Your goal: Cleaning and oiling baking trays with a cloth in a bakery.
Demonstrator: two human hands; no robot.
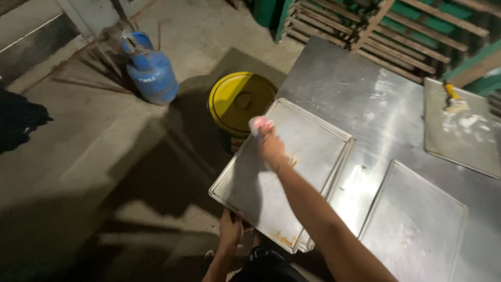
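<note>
I look down on a steel worktable [365, 99] where a stack of flat metal baking trays [308, 141] overhangs the near left edge. My left hand [230, 228] is closed on the top tray's near corner, fingers curled over the rim, steadying it. My right hand [271, 146] rests on the tray's surface, fingers wrapped around a small pinkish-white wad, perhaps a cloth [260, 124]. The tray looks thin, stiff and light, with a slick, possibly greasy face; I judge the raised rim at a corner the surest place to grasp. Two more trays [417, 224] lie apart on the table. A yellow lidded bucket [237, 99] and blue gas cylinder [151, 70] stand on the floor.
</note>
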